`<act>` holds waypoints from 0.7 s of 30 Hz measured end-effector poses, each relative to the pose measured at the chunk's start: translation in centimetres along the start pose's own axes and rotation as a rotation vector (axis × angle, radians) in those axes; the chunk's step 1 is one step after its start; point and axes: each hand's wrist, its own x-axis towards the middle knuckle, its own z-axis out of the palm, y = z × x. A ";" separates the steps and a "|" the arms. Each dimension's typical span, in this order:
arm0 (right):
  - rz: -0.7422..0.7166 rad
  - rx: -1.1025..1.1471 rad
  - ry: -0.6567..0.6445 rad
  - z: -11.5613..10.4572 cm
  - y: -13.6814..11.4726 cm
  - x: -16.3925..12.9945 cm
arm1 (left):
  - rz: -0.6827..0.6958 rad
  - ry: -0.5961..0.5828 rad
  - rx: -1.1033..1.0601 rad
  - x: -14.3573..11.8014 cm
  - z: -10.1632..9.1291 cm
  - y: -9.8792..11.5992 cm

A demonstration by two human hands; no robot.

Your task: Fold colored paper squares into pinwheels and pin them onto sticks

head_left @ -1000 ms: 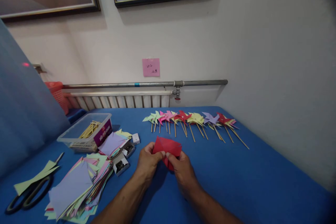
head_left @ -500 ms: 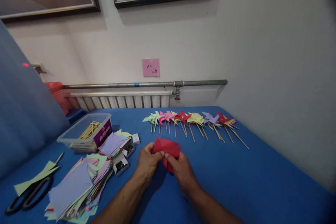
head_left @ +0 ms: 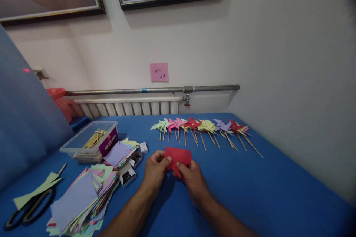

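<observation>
The red paper piece (head_left: pixel 178 156) sits at lower centre of the frame, just above the blue table (head_left: pixel 250 185). The left hand (head_left: pixel 154 170) pinches its left edge and the right hand (head_left: pixel 193 179) its lower right edge, fingers closed on it. Its long axis runs left to right between the two grips, equally near both.

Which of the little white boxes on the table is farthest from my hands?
The closed white box at the far end of the group, beside the purple sheet. The two open boxes, showing dark contents, lie closer to your left hand.

soft even light, corners perhaps slightly vignetted.
</observation>
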 end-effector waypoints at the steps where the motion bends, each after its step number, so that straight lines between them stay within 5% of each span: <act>1: 0.024 0.025 0.004 0.0 -0.1 0.0 | 0.013 0.014 0.009 0.0 -0.1 0.1; 15: 0.038 0.049 -0.017 0.0 -0.6 -0.4 | 0.266 0.096 0.332 -0.1 -0.7 1.0; 21: -0.024 0.017 -0.021 -0.4 0.3 0.1 | 0.585 -0.028 0.589 -0.8 -0.8 1.0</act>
